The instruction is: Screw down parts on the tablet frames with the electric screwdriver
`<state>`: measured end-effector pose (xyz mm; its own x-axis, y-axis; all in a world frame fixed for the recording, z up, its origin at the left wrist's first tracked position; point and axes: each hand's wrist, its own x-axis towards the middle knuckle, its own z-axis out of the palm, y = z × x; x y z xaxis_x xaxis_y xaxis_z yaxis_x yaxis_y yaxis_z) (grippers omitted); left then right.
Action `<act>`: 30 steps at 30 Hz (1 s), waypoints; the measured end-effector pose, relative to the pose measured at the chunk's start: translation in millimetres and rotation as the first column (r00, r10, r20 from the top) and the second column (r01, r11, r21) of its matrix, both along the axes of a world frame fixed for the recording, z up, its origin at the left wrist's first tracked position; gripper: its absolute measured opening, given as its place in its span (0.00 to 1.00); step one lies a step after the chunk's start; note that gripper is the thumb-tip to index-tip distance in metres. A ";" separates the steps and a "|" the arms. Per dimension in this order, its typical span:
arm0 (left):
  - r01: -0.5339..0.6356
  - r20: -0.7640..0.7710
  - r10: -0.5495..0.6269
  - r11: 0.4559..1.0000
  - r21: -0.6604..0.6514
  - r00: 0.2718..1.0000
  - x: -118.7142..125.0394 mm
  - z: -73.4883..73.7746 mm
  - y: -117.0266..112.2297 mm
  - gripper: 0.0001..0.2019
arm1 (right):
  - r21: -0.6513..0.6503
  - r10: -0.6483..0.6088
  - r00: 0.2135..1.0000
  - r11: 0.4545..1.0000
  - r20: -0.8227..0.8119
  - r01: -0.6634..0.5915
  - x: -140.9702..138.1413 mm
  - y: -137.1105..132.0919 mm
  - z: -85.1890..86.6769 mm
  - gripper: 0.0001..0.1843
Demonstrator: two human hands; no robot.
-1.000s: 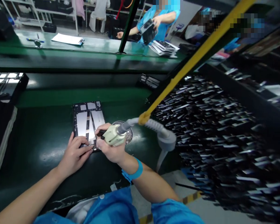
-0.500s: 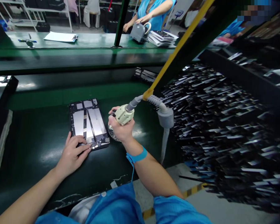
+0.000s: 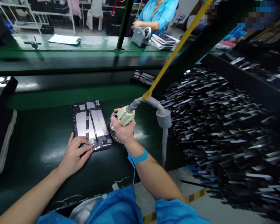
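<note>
Green bench (image 3: 39, 124): dark, glossy top under both my hands; beyond them, past a raised ledge, a co-worker (image 3: 157, 15) in blue is behind a grey box (image 3: 138, 37).
Massed dark strips (image 3: 224, 124): densely packed, right of my right hand; a wide swing of that arm could, I judge, disturb them.
Yellow strap (image 3: 175, 57): slants above and beyond my right hand, bearing the grey cord (image 3: 151, 101); both obstruct reaching toward the strips.
Opened tablet (image 3: 99, 123): flat, inner face up, under my left fingertips and left of my right hand; a slackened hold could let it slide, and a slipping tool could score its pale cells.
Left hand (image 3: 73, 154): outer fingers spread on the tablet's near-left edge; thumb and forefinger tips close together, whether pinching anything I cannot tell.
Right hand (image 3: 124, 132): wrapped around a pale power tool (image 3: 126, 115), beside the tablet; the tool's tip is hidden.
Round dish (image 3: 113, 138): partly hidden beneath my right hand, holding small bright pieces; a knock from the tool could scatter them.
Blue wristband (image 3: 140, 157): around my right wrist, its dangling cord liable to snag.
</note>
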<state>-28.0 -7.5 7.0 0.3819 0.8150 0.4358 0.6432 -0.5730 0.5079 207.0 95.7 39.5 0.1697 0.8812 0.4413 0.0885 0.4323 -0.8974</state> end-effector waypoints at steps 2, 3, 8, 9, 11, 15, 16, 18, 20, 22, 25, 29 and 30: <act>-0.012 0.010 0.012 1.000 -0.006 1.000 1.4 1.2 0.5 0.08 | -0.004 -0.001 1.000 1.000 -0.028 0.000 -1.5 -2.9 8.4 0.12; -0.017 0.015 0.017 1.000 -0.010 1.000 2.4 1.8 0.6 0.08 | -0.004 -0.004 0.999 1.000 -0.052 0.003 -3.2 -6.0 14.0 0.11; -0.014 0.042 0.015 0.999 -0.029 0.999 5.3 3.7 1.0 0.09 | 0.033 0.133 0.968 0.991 -0.211 -0.129 -24.0 -35.4 40.7 0.09; -0.013 0.050 0.015 0.999 -0.036 0.999 5.0 3.6 1.2 0.09 | 0.037 0.206 0.954 0.979 -0.216 -0.203 -29.9 -41.9 42.5 0.09; -0.010 0.062 0.014 0.998 -0.055 0.998 3.9 2.8 1.4 0.09 | 0.042 0.337 0.921 0.941 -0.196 -0.335 -41.3 -52.6 41.4 0.11; 0.000 0.056 0.005 0.997 -0.078 0.998 1.7 -0.5 1.3 0.10 | 0.013 0.427 0.895 0.903 -0.129 -0.429 -56.1 -61.6 28.8 0.13; 0.002 0.049 0.002 0.997 -0.082 0.999 1.5 -1.3 1.2 0.10 | -0.004 0.433 0.894 0.900 -0.115 -0.436 -57.4 -61.9 25.9 0.12; 0.001 0.039 0.003 0.996 -0.093 0.999 1.6 -2.5 1.1 0.11 | -0.032 0.438 0.893 0.896 -0.102 -0.443 -57.8 -61.6 21.7 0.12; -0.004 0.037 0.008 0.995 -0.100 0.999 2.1 -2.6 0.8 0.10 | -0.048 0.434 0.896 0.897 -0.097 -0.440 -57.1 -61.3 19.4 0.11; -0.008 0.039 0.012 0.995 -0.103 0.999 2.9 -2.0 0.4 0.10 | -0.054 0.436 0.896 0.896 -0.087 -0.441 -56.8 -61.7 18.1 0.11; -0.012 0.041 0.017 0.993 -0.115 0.999 3.6 -1.3 -0.1 0.09 | -0.058 0.441 0.893 0.893 -0.089 -0.447 -57.8 -63.1 17.0 0.12; -0.017 0.044 0.022 0.994 -0.104 0.999 2.9 -3.9 0.6 0.10 | -0.096 0.451 0.890 0.885 -0.071 -0.456 -59.1 -64.8 16.9 0.13; -0.017 0.042 0.021 0.996 -0.093 0.999 2.8 -4.9 0.8 0.10 | -0.101 0.449 0.891 0.886 -0.059 -0.453 -59.4 -65.0 16.9 0.13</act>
